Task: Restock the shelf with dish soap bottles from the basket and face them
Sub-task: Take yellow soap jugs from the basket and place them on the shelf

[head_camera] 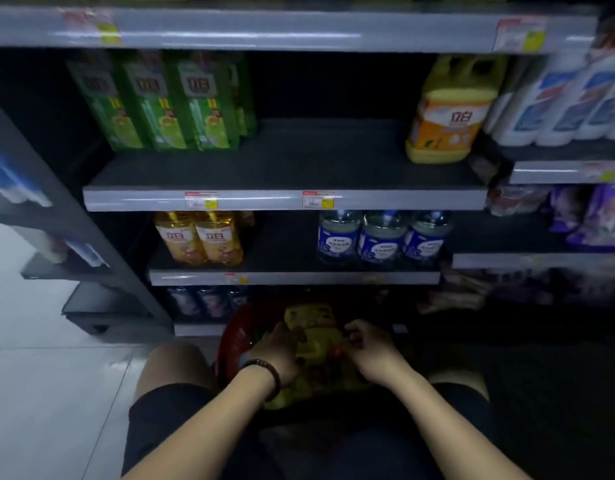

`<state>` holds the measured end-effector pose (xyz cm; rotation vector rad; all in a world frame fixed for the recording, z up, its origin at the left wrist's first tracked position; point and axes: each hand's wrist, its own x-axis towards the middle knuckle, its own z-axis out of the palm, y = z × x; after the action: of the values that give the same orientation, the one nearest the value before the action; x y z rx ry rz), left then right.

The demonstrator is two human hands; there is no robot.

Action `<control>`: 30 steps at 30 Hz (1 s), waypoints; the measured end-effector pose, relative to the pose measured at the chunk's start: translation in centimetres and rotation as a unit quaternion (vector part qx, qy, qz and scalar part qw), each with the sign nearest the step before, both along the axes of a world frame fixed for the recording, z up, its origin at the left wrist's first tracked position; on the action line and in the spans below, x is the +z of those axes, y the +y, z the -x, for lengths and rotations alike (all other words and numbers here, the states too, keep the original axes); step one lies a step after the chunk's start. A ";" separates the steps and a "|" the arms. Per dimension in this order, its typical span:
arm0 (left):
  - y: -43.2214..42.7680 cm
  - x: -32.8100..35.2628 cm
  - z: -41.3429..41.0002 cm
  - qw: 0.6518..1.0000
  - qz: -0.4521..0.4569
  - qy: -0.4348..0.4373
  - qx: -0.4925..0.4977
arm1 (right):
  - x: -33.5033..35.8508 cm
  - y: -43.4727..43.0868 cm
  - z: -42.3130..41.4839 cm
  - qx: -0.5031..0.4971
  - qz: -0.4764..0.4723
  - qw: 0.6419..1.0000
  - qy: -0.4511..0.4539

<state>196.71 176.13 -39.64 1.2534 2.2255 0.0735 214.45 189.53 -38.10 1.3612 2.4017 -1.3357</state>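
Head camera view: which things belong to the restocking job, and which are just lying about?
Job: red plastic basket; yellow dish soap bottles inside it; left hand; right hand; dark middle shelf.
Lying about: green packs; blue-labelled clear bottles; purple bags.

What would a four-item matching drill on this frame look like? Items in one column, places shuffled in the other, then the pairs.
Things
1. green bottles
2. yellow jug
3. blue-label bottles
4. red basket

Places
a. low down, beneath the left hand and right hand
b. right end of the half-empty shelf
c. left end of that shelf
d. right side of the shelf below

Pairs: 1-c, 2-b, 3-d, 4-a
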 end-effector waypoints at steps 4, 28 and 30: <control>0.2 -4.5 -1.6 0.995 0.062 0.075 -0.028 | -4.0 -0.8 -1.5 -0.022 0.017 1.000 0.002; 1.5 -3.6 1.7 0.989 -0.134 0.032 0.054 | -7.4 -1.8 -1.9 -0.080 0.018 0.995 0.056; 1.2 -1.8 2.2 0.975 -0.199 0.032 0.090 | -6.7 -2.0 -1.1 -0.070 0.008 0.994 0.084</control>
<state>194.54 177.31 -41.45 1.2617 2.4566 0.5808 215.56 187.58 -44.76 1.4933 2.4335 -1.5593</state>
